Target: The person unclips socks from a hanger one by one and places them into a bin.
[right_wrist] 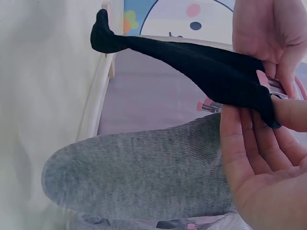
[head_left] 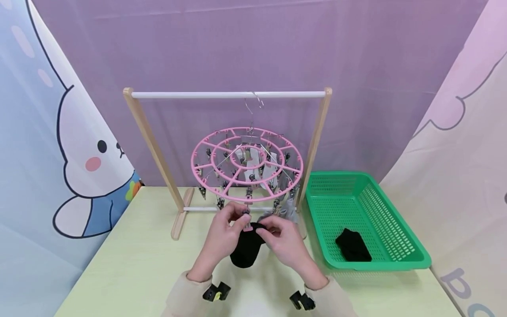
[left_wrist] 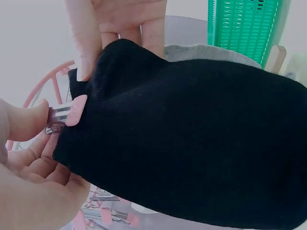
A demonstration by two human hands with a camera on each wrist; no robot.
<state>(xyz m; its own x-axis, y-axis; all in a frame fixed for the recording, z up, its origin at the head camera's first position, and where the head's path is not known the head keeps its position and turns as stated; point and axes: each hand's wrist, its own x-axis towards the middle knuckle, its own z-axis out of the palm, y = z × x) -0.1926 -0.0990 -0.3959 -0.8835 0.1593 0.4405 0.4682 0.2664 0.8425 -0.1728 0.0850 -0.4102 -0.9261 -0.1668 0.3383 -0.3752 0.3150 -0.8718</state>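
A black sock point(head_left: 244, 251) hangs below the front of a round pink clip hanger point(head_left: 192, 164). My left hand point(head_left: 221, 235) pinches a metal clip with pink tips point(left_wrist: 76, 111) between thumb and fingers. In the left wrist view the clip's tip lies over the sock's upper edge. My right hand point(head_left: 286, 242) pinches that edge at its right side, thumb on one face and fingers behind. Seen from the right wrist, a grey sock point(right_wrist: 134, 177) hangs close beside the black one.
The hanger hooks onto a white rod point(head_left: 190, 94) of a wooden-sided stand point(head_left: 152, 145). Several light and grey pieces hang from its back and right clips. A green basket point(head_left: 376, 266) at the right holds another black cloth piece point(head_left: 354, 245).
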